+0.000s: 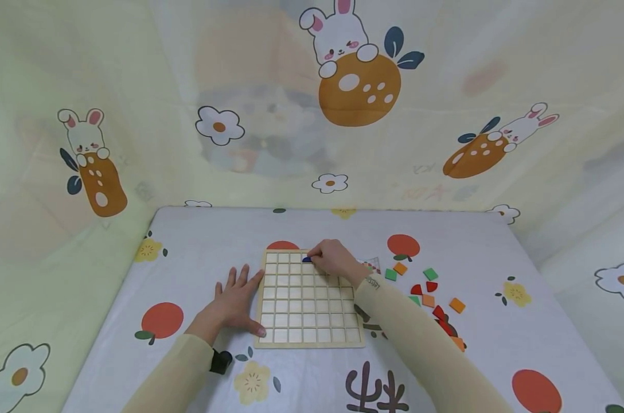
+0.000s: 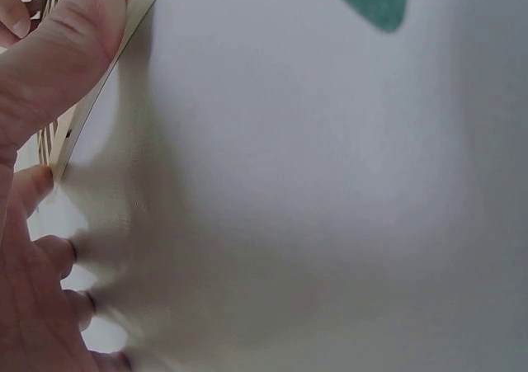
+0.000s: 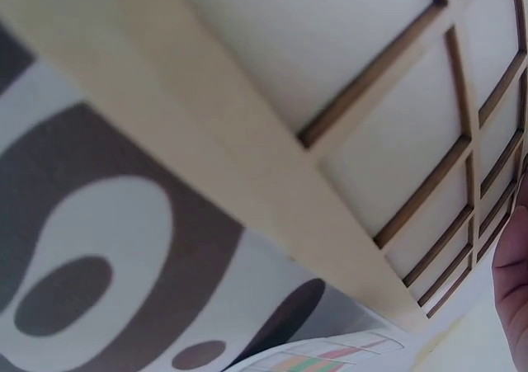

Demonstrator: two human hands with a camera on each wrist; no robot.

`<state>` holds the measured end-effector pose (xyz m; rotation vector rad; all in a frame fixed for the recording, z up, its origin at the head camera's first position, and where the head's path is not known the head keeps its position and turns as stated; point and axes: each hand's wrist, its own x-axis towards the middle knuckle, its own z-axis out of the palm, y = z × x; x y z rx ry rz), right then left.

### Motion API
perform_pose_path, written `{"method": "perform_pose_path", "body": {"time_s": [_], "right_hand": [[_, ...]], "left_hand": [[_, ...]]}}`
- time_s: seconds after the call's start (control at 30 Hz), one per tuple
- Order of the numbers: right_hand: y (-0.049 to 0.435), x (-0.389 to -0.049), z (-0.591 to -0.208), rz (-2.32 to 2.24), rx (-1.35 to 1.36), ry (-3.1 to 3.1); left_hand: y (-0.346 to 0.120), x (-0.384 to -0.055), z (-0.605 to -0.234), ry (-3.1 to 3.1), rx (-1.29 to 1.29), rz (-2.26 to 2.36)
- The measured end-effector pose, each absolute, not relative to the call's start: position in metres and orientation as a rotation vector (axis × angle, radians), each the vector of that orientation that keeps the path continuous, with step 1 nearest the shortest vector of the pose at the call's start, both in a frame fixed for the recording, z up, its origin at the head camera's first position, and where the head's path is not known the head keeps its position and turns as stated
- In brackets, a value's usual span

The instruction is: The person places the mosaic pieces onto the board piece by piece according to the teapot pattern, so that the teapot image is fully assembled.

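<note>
A square wooden grid board (image 1: 312,346) with pale cells lies on the table in the head view. At its far row, my right hand (image 1: 335,259) pinches a small dark blue piece (image 1: 307,260), mostly hidden by the fingertips. My left hand (image 1: 231,307) is spread along the board's left side, with thumb and index finger touching the edge. The left wrist view shows that thumb (image 2: 62,54) on the wooden rim. From the right wrist, the board's frame (image 3: 272,190) fills the middle, and only part of the right hand (image 3: 513,281) shows at the edge.
Right of the board lie loose pieces: green squares (image 1: 431,273), orange squares (image 1: 457,305) and red curved-edged pieces (image 1: 432,286). A card with a coloured pattern (image 1: 375,263) is partly behind the right hand. A printed cloth (image 1: 188,390) covers the table; patterned curtains (image 1: 270,57) hang around it.
</note>
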<state>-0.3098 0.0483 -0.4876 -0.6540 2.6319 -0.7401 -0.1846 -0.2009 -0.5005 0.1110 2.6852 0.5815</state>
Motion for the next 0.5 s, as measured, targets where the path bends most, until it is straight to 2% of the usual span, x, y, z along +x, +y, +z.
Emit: {"method": "perform_pose_path", "body": {"time_s": [0.3, 0.5], "right_hand": [[0.053, -0.311, -0.489, -0.763, -0.664, 2.639], [0.085, -0.313, -0.471, -0.894, -0.606, 2.650]], "left_hand": [[-0.200, -0.186, -0.501, 2.684, 0.115, 0.578], [-0.200, -0.185, -0.498, 2.684, 0.107, 0.571]]}}
